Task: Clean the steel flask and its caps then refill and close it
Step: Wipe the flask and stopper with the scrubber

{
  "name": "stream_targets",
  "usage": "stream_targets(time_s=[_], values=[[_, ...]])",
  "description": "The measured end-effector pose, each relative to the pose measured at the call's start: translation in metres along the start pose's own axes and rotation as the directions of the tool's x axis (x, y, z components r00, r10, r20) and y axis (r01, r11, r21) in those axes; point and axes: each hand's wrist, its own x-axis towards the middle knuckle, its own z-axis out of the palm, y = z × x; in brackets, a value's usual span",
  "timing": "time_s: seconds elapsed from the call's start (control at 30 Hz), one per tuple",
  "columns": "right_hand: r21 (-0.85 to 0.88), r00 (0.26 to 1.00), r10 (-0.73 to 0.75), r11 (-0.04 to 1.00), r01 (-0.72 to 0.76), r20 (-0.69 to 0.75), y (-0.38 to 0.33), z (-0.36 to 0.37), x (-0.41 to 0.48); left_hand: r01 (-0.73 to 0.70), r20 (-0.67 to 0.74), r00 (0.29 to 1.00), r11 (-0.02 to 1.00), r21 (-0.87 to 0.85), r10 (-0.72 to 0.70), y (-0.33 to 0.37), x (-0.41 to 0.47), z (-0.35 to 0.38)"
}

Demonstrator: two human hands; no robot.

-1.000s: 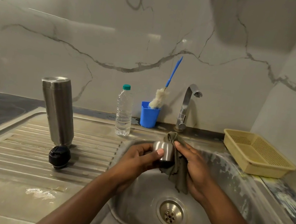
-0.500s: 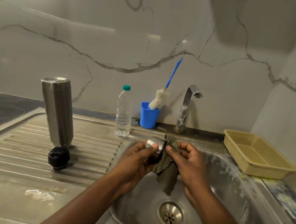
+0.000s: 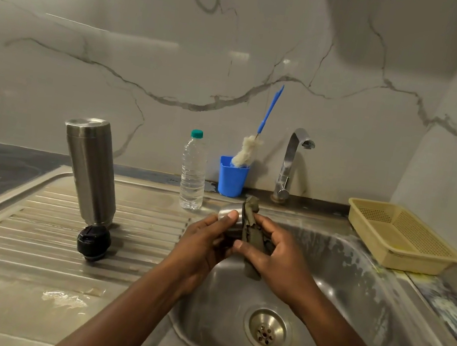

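The tall brushed-steel flask has a satin sheen; the small steel cap shines smooth; the olive cloth is matt.

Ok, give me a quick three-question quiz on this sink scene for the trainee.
1. True or false: the flask stands upside down on the drainboard.
2. The left hand holds the steel cap. What does the right hand hold against it: A sponge, B cloth, C paper?
3. Fill in: the brush stands in the blue ____.
Key: 1 true; 2 B; 3 cup.
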Motion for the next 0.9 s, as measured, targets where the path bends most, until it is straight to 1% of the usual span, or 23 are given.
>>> stream_targets(time_s=[0.07,0.17,0.3,0.37,0.4,0.43,0.47,0.5,0.53,0.57,0.6,0.63,0.67,0.73,0.77,0.8,0.83,0.87,0.9], values=[[-0.035,1.0,-0.005,0.999,0.006,0.017,0.002,0.0,0.001,-0.032,0.042,0.999,0.998,0.062,0.03,-0.001,-0.001,0.0],[0.014,0.998,0.006,1.0,-0.007,0.06,0.004,0.003,-0.001,-0.082,0.088,0.994,0.979,0.186,0.066,-0.004,-0.002,-0.001],[0.073,0.995,-0.001,0.997,-0.006,0.095,0.007,0.004,-0.001,-0.089,0.07,0.995,0.966,0.243,0.074,-0.003,-0.001,-0.005],[0.053,0.993,-0.018,0.999,0.012,0.121,0.005,0.001,-0.001,-0.069,0.043,0.997,0.963,0.26,0.06,-0.004,0.001,-0.006],[-0.015,0.99,-0.041,0.999,0.044,0.135,0.005,-0.001,-0.001,-0.05,0.011,0.999,0.958,0.281,0.049,-0.004,0.001,-0.005],[-0.143,0.985,-0.068,0.986,0.091,0.156,0.005,-0.002,-0.002,-0.016,-0.033,0.999,0.95,0.312,0.028,-0.004,0.001,-0.005],[-0.323,0.979,-0.094,0.934,0.15,0.18,0.007,-0.004,-0.002,0.03,-0.081,0.997,0.94,0.34,-0.002,-0.005,0.001,-0.004],[-0.501,0.97,-0.129,0.838,0.218,0.206,0.01,-0.005,-0.001,0.079,-0.124,0.992,0.933,0.35,-0.037,-0.006,0.001,-0.004],[-0.627,0.956,-0.171,0.725,0.285,0.238,0.011,-0.004,-0.001,0.122,-0.159,0.985,0.932,0.342,-0.07,-0.007,0.001,-0.005],[-0.693,0.942,-0.205,0.638,0.335,0.267,0.011,-0.003,-0.001,0.149,-0.182,0.979,0.935,0.321,-0.094,-0.007,0.001,-0.005],[-0.711,0.935,-0.22,0.609,0.353,0.277,0.012,-0.002,-0.001,0.155,-0.19,0.977,0.943,0.295,-0.101,-0.006,0.001,-0.005],[-0.693,0.94,-0.218,0.636,0.34,0.261,0.012,0.0,-0.001,0.142,-0.182,0.979,0.953,0.266,-0.095,-0.005,0.002,-0.005],[-0.653,0.953,-0.205,0.694,0.302,0.223,0.011,0.0,0.0,0.119,-0.164,0.983,0.963,0.24,-0.081,-0.003,0.002,-0.004],[-0.538,0.982,-0.099,0.825,0.172,0.162,0.008,0.0,-0.001,0.078,-0.12,0.991,0.977,0.2,-0.055,-0.002,0.002,-0.003],[-0.441,0.987,-0.027,0.893,0.094,0.155,0.005,0.0,-0.001,0.06,-0.101,0.994,0.981,0.186,-0.041,-0.002,0.002,-0.004],[-0.29,0.986,0.035,0.957,0.014,0.164,0.001,0.002,-0.001,0.043,-0.082,0.996,0.984,0.172,-0.029,-0.003,0.002,-0.006],[-0.11,0.981,0.085,0.992,-0.067,0.173,-0.003,0.003,-0.002,0.031,-0.056,0.998,0.987,0.16,-0.022,-0.003,0.003,-0.008],[0.068,0.975,0.14,0.986,-0.153,0.173,-0.007,0.003,-0.002,0.026,-0.028,0.999,0.989,0.144,-0.022,-0.002,0.003,-0.009],[0.223,0.965,0.197,0.946,-0.233,0.173,-0.009,0.003,-0.002,0.023,0.004,1.0,0.992,0.121,-0.024,-0.001,0.003,-0.011]])
